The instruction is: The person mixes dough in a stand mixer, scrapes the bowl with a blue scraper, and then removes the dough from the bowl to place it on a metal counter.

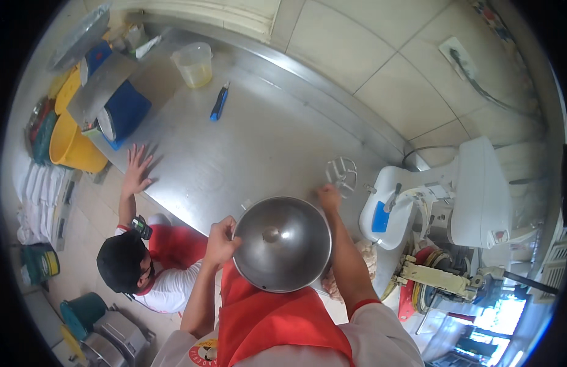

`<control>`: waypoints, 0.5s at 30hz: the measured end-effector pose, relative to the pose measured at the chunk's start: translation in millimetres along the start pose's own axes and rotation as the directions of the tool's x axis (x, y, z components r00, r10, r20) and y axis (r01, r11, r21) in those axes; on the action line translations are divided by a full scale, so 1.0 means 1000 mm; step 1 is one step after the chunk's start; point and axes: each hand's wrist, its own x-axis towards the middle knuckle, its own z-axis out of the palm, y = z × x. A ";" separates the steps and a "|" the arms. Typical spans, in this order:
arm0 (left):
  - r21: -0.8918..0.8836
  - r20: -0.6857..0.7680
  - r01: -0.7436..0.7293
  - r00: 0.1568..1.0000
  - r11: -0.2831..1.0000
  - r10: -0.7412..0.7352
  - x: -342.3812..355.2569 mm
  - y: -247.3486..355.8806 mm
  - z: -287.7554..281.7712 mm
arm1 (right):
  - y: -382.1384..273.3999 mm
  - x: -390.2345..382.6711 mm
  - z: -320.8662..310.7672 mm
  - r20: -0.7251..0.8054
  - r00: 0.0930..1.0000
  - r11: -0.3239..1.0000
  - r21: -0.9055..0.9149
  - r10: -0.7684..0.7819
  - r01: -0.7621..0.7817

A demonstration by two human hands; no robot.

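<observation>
A round steel mixing bowl (283, 266) is tilted in front of my red apron, its inside facing up with a small raised cone in the middle. My left hand (222, 241) grips its left rim. Past the bowl's right side, my right hand (329, 197) is closed at the lower end of a pale metal flat beater (343, 173), by the steel table (265, 140). The fingers' exact hold there is partly hidden. To the right of the beater stands a white stand mixer (479, 196), with no bowl seen on its base.
A co-worker (130, 263) in a black cap rests a hand on the table's left edge. A blue-handled knife (220, 103) and a clear plastic jug (193, 64) lie farther back. A blue scale (127, 110) and yellow bucket (75, 144) are left; another machine (442, 281) stands right.
</observation>
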 end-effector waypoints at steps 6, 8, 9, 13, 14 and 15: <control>0.072 0.076 -0.018 0.997 0.997 0.013 0.015 -0.004 0.009 | -0.063 -0.146 -0.198 0.027 0.992 0.654 0.749 0.123 -0.101; -0.016 0.062 -0.136 0.989 0.991 0.137 0.021 -0.004 0.024 | -0.068 -0.200 -0.258 0.071 0.994 0.722 0.692 -0.086 0.013; -0.031 0.086 -0.164 0.982 0.986 0.166 0.026 -0.005 0.033 | -0.064 -0.215 -0.279 0.210 0.962 0.796 0.605 -0.173 0.011; -0.057 0.159 -0.097 0.982 0.994 0.105 0.039 -0.009 0.069 | -0.088 -0.238 -0.284 0.526 0.838 0.921 0.381 -0.144 -0.081; -0.053 0.185 -0.110 0.976 0.992 0.118 0.041 -0.002 0.081 | -0.079 -0.237 -0.259 0.532 0.835 0.938 0.341 -0.140 -0.060; -0.068 0.204 -0.088 0.974 0.994 0.101 0.044 0.011 0.094 | -0.073 -0.233 -0.237 0.514 0.845 0.960 0.278 -0.145 -0.004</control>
